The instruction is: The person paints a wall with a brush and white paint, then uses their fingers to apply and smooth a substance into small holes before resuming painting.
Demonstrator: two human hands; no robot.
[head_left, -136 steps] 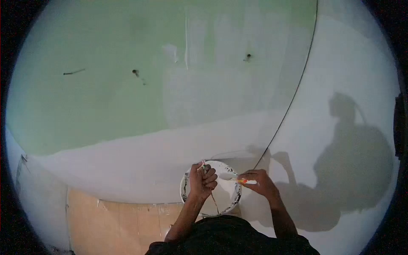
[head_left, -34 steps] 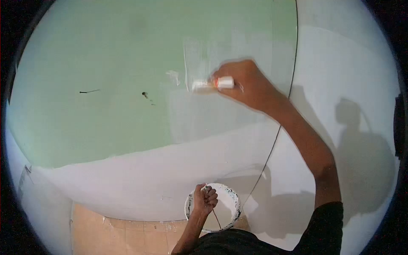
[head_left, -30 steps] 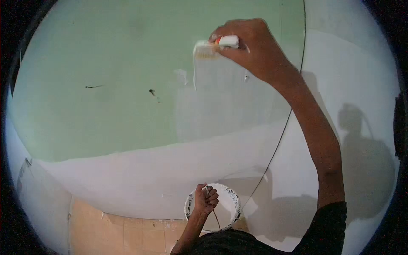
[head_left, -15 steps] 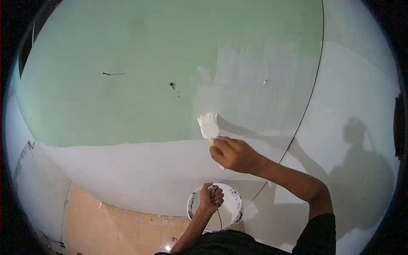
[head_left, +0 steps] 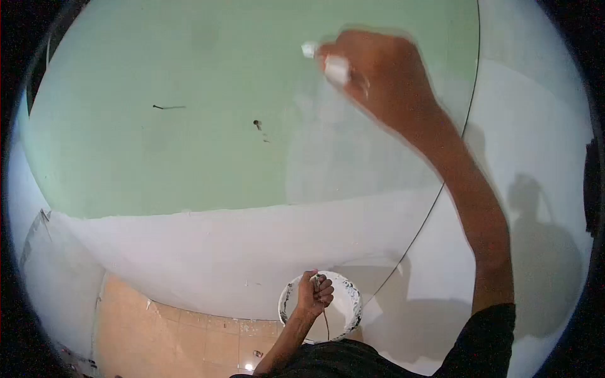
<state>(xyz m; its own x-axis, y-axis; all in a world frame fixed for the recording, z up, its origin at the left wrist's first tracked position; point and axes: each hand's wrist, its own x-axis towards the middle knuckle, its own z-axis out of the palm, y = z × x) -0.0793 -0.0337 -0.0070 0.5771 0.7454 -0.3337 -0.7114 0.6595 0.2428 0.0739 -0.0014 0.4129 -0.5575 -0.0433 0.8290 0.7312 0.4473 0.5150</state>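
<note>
High up in front of the green wall (head_left: pixel 189 151), my right hand (head_left: pixel 381 75) is closed on the paint brush (head_left: pixel 337 69). The hand is blurred and hides much of the brush; white parts show at its left side. Below it, a whitish painted patch (head_left: pixel 353 151) covers part of the green. My left hand (head_left: pixel 315 294) is wrapped round the handle of a white bucket (head_left: pixel 356 302), whose rim is spotted with dark marks.
Two nails, one at left (head_left: pixel 155 107) and one nearer the middle (head_left: pixel 256 123), stick out of the wall. A dark cable (head_left: pixel 467 120) runs down the right side. Orange floor tiles (head_left: pixel 189 337) lie at lower left.
My right hand has moved up the wall with the brush, from just above the bucket to near the top. My left hand and the bucket have stayed nearly still.
</note>
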